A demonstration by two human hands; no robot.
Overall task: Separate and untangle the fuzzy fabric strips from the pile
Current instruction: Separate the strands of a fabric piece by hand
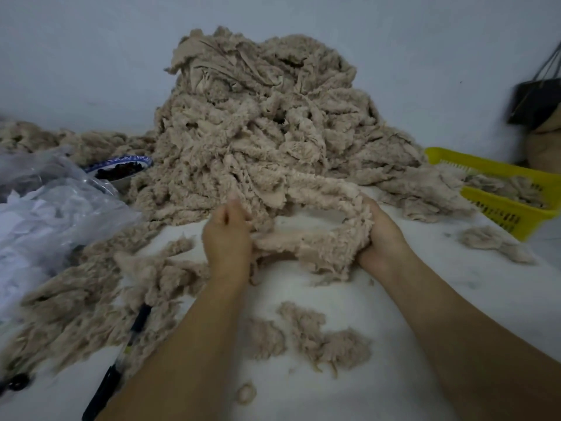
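Head view, hands (226,241) (381,235) gripping fuzzy strip (321,243)

1. 12 o'clock: tall pile (258,123) blocks all, wall right behind.
2. 9–10: plastic bag (45,208) + bowl (121,161) against pile, no gap.
3. 2–3: yellow basket (498,212), pile edge spills onto it.
4. 4–5: bare table (425,314), widest free lane.
5. 6–8: flat scraps (321,338), black tool (136,326).
6. Centre: strip loop (318,189) off pile.

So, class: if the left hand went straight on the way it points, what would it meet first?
Probably the big pile of fuzzy strips just beyond the left hand; depth is unclear.
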